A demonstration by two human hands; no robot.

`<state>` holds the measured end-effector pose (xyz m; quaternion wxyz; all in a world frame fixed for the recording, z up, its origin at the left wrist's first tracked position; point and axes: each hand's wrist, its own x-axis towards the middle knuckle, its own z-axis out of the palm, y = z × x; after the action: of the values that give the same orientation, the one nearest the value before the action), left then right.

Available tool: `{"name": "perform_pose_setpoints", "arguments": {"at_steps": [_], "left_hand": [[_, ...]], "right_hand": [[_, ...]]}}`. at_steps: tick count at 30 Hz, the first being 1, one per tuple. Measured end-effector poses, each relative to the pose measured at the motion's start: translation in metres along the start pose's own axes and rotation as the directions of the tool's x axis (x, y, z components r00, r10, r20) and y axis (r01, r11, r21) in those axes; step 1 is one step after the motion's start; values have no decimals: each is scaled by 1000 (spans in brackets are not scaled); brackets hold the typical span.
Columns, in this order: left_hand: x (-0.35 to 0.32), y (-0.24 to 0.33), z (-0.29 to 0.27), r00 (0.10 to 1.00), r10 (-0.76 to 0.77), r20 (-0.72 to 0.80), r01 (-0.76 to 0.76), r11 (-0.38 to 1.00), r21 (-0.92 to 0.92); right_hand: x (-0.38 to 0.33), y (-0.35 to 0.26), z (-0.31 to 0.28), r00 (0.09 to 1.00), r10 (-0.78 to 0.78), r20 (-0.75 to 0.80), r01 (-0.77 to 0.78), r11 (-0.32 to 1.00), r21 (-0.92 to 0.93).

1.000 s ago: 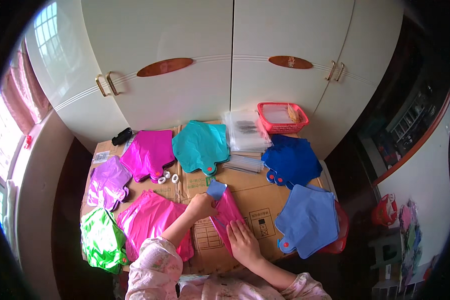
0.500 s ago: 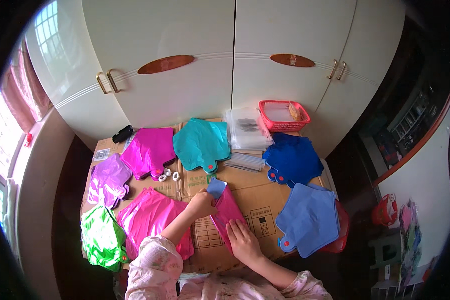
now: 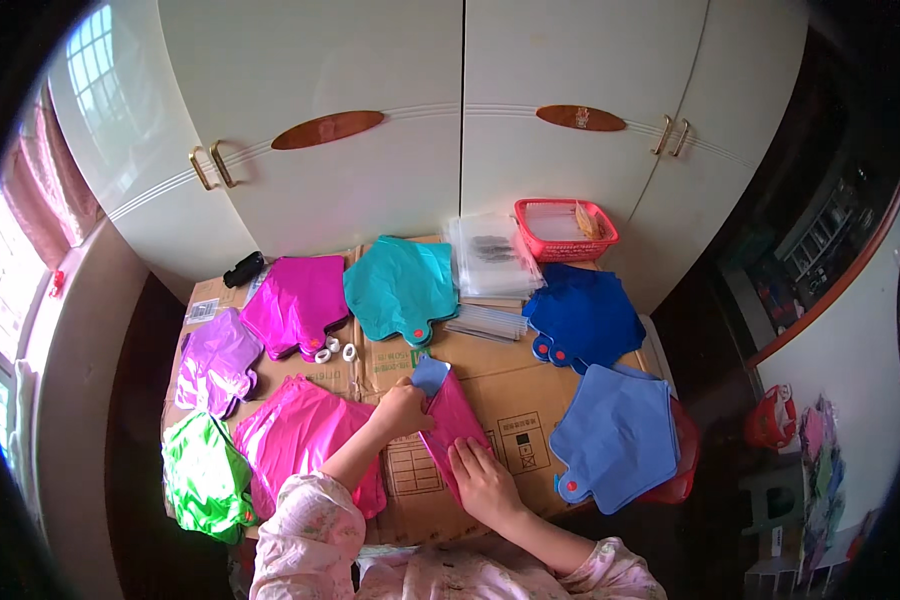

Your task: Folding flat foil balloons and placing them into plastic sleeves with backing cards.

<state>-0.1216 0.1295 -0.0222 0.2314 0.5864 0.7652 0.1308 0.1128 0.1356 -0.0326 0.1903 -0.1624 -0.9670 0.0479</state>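
Note:
A folded pink film piece (image 3: 454, 425) lies in front of me on the cardboard, long and narrow, with a light blue part (image 3: 432, 376) at its far end. My left hand (image 3: 402, 408) is closed on its left edge near that blue end; the fingertips are partly hidden. Across its near right part lies my right hand (image 3: 483, 482), fingers stretched flat and pressing on it. Just left of my left forearm spreads a stack of shiny pink film pieces (image 3: 305, 440). On the right sits a stack of light blue pieces (image 3: 618, 437) with a red-dotted tab.
Around the cardboard (image 3: 515, 400) lie green (image 3: 205, 475), lilac (image 3: 218, 360), magenta (image 3: 295, 305), teal (image 3: 402, 290) and dark blue (image 3: 588, 318) stacks. Small white rings (image 3: 349, 352), clear strips (image 3: 485, 323), clear bags (image 3: 492, 258) and a red basket (image 3: 568, 250) stand farther back, before a white cabinet (image 3: 315, 200).
The view has shifted very slightly. Both hands keep almost the same places on the folded pink film piece.

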Motion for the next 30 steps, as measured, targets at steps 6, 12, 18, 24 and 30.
{"name": "perform_pose_setpoints", "arguments": {"at_steps": [6, 12, 18, 24, 30], "left_hand": [[-20, 33, 21, 947, 289, -143, -223, 907, 357], [-32, 60, 28, 841, 540, 1, -529, 824, 204], [-22, 60, 32, 962, 266, -62, -252, 951, 180], [1, 44, 29, 976, 191, -102, -179, 977, 116], [7, 53, 16, 999, 11, -44, -7, 995, 97]], "right_hand": [[-2, 3, 5, 1000, -9, -14, 9, 1000, -8], [-5, 5, 18, 999, 17, -39, -14, 997, 77], [-5, 8, 16, 999, 6, -44, -2, 996, 90], [-5, 8, 13, 999, -1, -37, 4, 995, 95], [-6, 7, 12, 1000, -18, -6, 19, 997, 68]]}}
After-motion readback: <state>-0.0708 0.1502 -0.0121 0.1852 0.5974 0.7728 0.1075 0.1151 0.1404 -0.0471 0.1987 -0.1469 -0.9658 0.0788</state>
